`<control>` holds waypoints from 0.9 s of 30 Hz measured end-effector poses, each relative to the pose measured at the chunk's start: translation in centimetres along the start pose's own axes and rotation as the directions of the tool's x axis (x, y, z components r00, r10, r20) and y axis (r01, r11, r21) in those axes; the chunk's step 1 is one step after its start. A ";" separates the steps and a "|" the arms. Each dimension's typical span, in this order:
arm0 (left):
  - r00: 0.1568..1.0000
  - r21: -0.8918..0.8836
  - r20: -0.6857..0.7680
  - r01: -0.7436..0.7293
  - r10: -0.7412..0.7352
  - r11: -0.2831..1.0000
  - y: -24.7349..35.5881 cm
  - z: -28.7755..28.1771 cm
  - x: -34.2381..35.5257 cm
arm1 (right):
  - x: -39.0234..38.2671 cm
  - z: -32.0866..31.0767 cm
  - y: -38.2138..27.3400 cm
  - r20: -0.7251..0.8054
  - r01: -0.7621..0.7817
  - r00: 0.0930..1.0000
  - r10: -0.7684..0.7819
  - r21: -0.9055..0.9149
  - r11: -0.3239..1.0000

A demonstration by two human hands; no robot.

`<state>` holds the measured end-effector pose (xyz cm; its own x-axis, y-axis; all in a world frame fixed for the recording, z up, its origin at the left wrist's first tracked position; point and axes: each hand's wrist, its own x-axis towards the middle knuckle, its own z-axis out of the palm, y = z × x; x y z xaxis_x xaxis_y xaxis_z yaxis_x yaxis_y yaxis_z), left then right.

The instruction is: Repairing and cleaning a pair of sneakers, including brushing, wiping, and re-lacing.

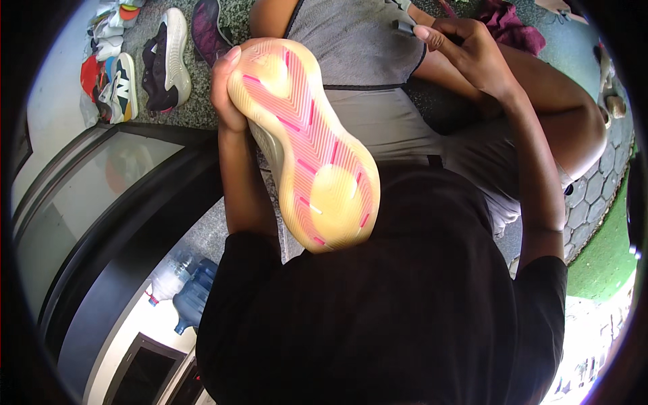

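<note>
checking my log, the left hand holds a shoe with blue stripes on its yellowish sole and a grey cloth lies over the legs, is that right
No: the stripes are pink, not blue, as the head view shows. The left hand does hold a shoe with a yellowish sole, and a grey cloth lies over the legs.

Daylight burns the lower right to white, the black shirt sinks into near-featureless dark, the pink-and-yellow sole is softly lit, and fisheye distortion bows the dark frame at left.
</note>
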<state>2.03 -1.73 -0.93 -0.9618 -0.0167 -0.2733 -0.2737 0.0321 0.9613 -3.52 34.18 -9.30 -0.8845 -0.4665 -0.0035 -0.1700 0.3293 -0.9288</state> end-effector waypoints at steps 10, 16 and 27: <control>1.000 0.006 -0.001 -0.010 0.010 1.000 0.3 0.4 -0.5 | -0.7 0.0 -5.1 0.201 0.021 0.978 -0.046 0.126 0.992; 0.999 0.020 0.030 -0.018 0.017 1.000 0.7 0.6 -0.8 | -0.3 -0.8 -3.8 0.154 0.113 0.982 -0.112 0.002 0.994; 0.995 0.156 0.075 -0.073 0.062 0.985 0.4 0.0 -0.4 | -2.3 3.5 -8.1 0.448 0.330 0.857 -0.254 -0.098 0.939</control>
<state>2.25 -1.68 -0.44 -0.9747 0.0605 -0.2150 -0.2004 0.1888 0.9614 1.37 29.70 -3.11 -0.5205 -0.8512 0.0671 -0.4937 0.2359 -0.8370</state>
